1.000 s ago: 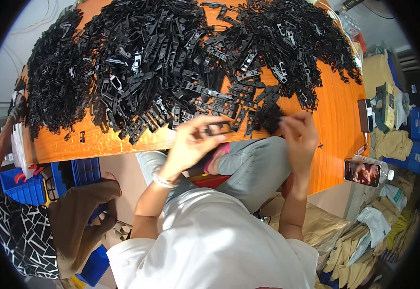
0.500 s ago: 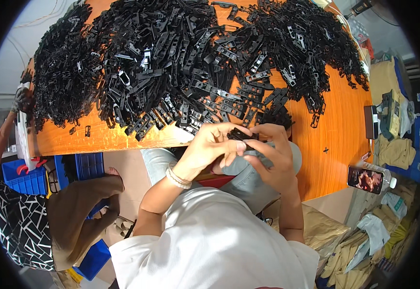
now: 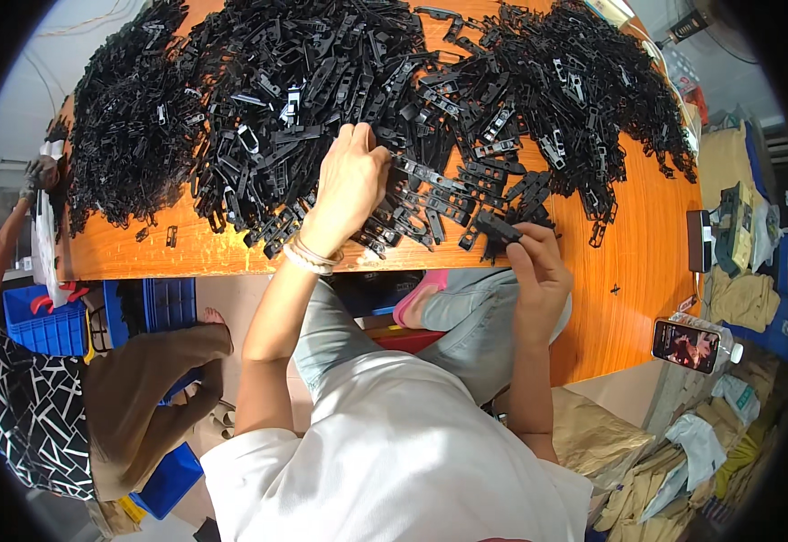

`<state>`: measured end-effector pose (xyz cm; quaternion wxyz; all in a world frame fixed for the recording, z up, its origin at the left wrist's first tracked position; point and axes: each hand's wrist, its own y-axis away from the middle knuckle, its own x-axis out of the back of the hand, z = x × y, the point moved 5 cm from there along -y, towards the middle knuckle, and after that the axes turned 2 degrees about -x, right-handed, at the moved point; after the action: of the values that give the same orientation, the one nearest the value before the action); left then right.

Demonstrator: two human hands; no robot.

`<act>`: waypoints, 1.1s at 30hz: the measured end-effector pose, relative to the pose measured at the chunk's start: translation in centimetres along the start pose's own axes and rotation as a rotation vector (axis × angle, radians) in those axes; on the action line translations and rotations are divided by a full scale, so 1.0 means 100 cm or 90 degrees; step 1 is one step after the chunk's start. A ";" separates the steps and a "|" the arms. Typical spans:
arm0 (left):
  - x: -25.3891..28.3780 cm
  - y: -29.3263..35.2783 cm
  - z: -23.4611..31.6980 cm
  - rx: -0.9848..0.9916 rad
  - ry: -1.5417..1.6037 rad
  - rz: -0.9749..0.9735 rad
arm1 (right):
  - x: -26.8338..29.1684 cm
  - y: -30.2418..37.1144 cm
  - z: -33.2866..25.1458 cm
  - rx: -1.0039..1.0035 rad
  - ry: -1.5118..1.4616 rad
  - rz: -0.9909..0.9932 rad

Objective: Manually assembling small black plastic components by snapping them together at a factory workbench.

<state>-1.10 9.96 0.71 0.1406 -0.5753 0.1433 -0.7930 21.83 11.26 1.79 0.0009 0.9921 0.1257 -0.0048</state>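
Observation:
Over the near part of the big middle pile of black plastic parts [image 3: 276, 63], my left hand [image 3: 350, 185] is closed with its fingers curled down. Its fingertips are hidden, so whatever they hold cannot be made out. My right hand [image 3: 540, 264] pinches a black plastic part [image 3: 497, 227] between thumb and fingers, just above the table's front edge. This part is narrow and long, pointing up and left from the fingertips. Between the two hands lie loose black parts with rectangular openings [image 3: 439, 194], some in short rows.
Other heaps of black parts lie on the orange wooden table [image 3: 642, 244] at left [image 3: 127, 126] and right [image 3: 592, 99]. A propped phone [image 3: 685, 346] stands at the right edge beside a bottle. Another person [image 3: 37, 397] sits far left, near blue crates [image 3: 46, 321].
My hands were together at the table edge around a black part. Now my left hand has moved up and left onto the pile; my right hand keeps a black part, slightly to the right.

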 end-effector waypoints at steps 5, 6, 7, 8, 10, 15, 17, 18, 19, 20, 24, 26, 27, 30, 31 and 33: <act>0.011 0.007 0.002 0.034 0.201 0.065 | -0.009 -0.006 0.003 -0.034 -0.050 -0.006; 0.011 0.009 0.002 0.096 0.322 0.061 | -0.012 -0.008 0.002 -0.020 -0.056 -0.021; 0.007 0.015 0.006 0.235 0.441 -0.056 | -0.016 -0.009 0.001 -0.006 -0.061 -0.037; 0.001 0.018 0.011 0.274 0.582 -0.094 | -0.018 -0.011 0.003 -0.008 -0.060 -0.036; -0.001 0.020 0.023 0.315 0.848 -0.135 | -0.025 -0.014 0.002 0.041 0.017 -0.052; -0.005 0.026 0.031 0.387 0.908 -0.196 | -0.031 -0.012 -0.002 0.061 0.085 -0.056; -0.009 0.032 0.034 0.430 0.906 -0.195 | -0.031 -0.011 -0.001 0.062 0.099 -0.046; -0.007 0.032 0.039 0.454 0.886 -0.201 | -0.031 -0.011 0.002 0.069 0.101 -0.047; -0.004 0.032 0.043 0.465 0.868 -0.209 | -0.032 -0.011 0.005 0.076 0.102 -0.049; -0.003 0.030 0.052 0.401 0.881 -0.138 | -0.031 -0.010 0.007 0.075 0.102 -0.049; -0.013 0.031 0.058 0.362 0.948 -0.095 | -0.027 -0.005 0.018 0.029 0.071 -0.080; -0.015 0.032 0.057 0.354 0.939 -0.089 | -0.028 -0.007 0.018 0.024 0.058 -0.082; -0.015 0.032 0.057 0.325 0.915 -0.103 | -0.031 -0.009 0.016 -0.010 0.004 -0.072; -0.015 0.032 0.059 0.304 0.924 -0.123 | -0.031 -0.009 0.011 -0.043 -0.051 -0.092; -0.016 0.031 0.060 0.313 0.958 -0.128 | -0.032 -0.008 0.010 -0.043 -0.052 -0.123; -0.014 0.028 0.062 0.313 0.937 -0.151 | -0.030 -0.011 0.008 -0.026 -0.058 -0.121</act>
<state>5.44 7.53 0.23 0.0475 0.1345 -0.0423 -0.9889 18.61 11.53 1.04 0.0260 0.9741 0.2194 -0.0471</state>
